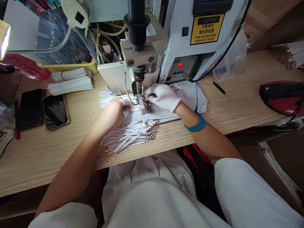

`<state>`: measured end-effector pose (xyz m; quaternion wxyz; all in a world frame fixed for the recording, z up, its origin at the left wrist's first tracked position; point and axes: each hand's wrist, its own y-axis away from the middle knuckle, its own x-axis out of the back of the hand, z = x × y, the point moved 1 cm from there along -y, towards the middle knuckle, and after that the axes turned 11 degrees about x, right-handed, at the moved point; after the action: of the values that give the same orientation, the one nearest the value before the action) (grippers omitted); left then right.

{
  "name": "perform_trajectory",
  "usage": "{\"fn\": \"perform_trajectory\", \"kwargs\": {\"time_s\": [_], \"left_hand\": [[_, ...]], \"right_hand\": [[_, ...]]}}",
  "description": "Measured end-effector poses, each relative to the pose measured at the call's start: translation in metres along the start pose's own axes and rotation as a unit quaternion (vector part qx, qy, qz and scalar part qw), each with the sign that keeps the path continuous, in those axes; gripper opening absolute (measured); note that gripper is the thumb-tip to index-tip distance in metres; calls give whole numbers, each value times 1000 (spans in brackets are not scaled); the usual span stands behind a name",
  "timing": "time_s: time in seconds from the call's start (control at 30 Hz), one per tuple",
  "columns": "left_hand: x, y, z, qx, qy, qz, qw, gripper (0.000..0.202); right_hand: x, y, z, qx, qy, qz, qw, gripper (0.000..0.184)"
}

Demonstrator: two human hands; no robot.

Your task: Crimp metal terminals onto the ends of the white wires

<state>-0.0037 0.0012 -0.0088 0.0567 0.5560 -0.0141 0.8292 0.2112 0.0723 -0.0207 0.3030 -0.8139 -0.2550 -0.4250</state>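
Note:
My left hand (116, 110), with white covers on its fingertips, is closed at the left of a small metal block (142, 108). A white flat cable (135, 108) runs from its fingers toward that block. My right hand (165, 96), in a white glove with bare fingertips, pinches at small metal connectors (147, 100) right of the block; the exact piece is too small to make out. Above the block points the tip of a soldering head (139, 86). A loose pile of white flat cables with metal ends (129, 136) lies in front, near the table edge.
The machine's control box (181, 68) shows red digits behind my right hand. Bundled white strips (71, 87) and two phones (55, 110) lie on the left. A black pen (218, 87) and a red-and-black device (282, 96) are on the right. A yellow basket (93, 67) stands behind.

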Motion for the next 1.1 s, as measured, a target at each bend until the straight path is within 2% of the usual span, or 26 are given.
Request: {"fn": "perform_trajectory", "kwargs": {"time_s": [0.13,0.27,0.4,0.47,0.6,0.67,0.73,0.83,0.97,1.1], "left_hand": [[0,-2,0,27,9,-21,999,23],[0,-3,2,1,-16,-18,1000,24],[4,-1,5,19,-5,-22,1000,23],[8,0,5,39,31,-30,998,22],[12,1,2,37,119,-48,991,23],[11,1,0,38,157,-64,985,26],[11,1,-1,40,182,-73,980,31],[11,2,-1,48,216,-78,972,37],[12,2,-1,70,233,-78,967,39],[12,2,2,59,247,-81,964,32]], "right_hand": [[1,1,-1,-27,-30,16,999,14],[8,3,-2,-62,-65,57,994,14],[14,4,-9,-72,-167,73,981,17],[15,5,-14,-97,-258,49,960,16],[13,4,-20,-151,-438,36,885,5],[9,4,-21,-155,-488,51,858,11],[5,5,-23,-157,-515,47,842,15],[0,6,-26,-157,-527,22,835,13],[-2,8,-27,-151,-517,11,842,10],[-2,8,-25,-145,-526,-9,838,10]]}}
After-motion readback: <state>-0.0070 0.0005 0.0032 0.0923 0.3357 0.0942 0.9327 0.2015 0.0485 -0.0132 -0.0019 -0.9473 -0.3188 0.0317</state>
